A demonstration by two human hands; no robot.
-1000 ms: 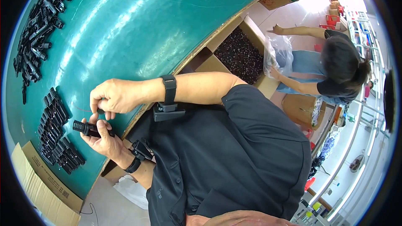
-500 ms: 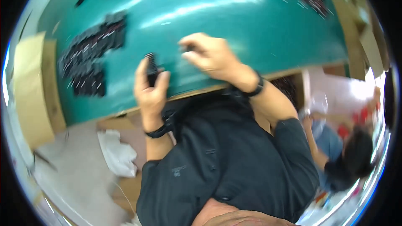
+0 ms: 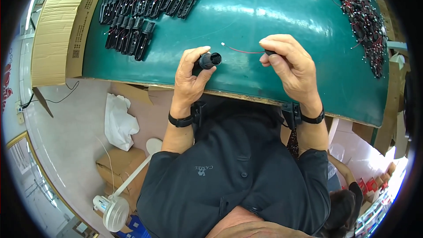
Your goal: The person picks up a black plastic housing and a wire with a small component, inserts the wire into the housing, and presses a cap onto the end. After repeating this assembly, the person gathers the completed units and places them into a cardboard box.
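Note:
My left hand (image 3: 191, 74) is closed around a black plastic housing (image 3: 209, 61); its round, ribbed open end faces right. Between the thumb and fingers of my right hand (image 3: 293, 65) is a small dark part (image 3: 269, 52), mostly covered by the fingertips. From it a thin red wire (image 3: 242, 51) runs left above the table to a small white connector (image 3: 223, 44). A gap separates the wired part from the housing. Rows of similar black housings (image 3: 143, 39), some with red wires showing, lie at the upper left on the green table (image 3: 238, 22).
At the right of the table is a heap of wired black parts (image 3: 363, 28). A cardboard box (image 3: 59, 26) stands at the left edge, with more cardboard (image 3: 387, 105) at the right. A white fan (image 3: 116, 213) and a white bag (image 3: 119, 123) are below left; another person (image 3: 341, 207) is at lower right.
My right hand has moved right, away from my left, and the red wire now shows clearly. My left hand has turned the housing so its open end faces right. The view has shifted.

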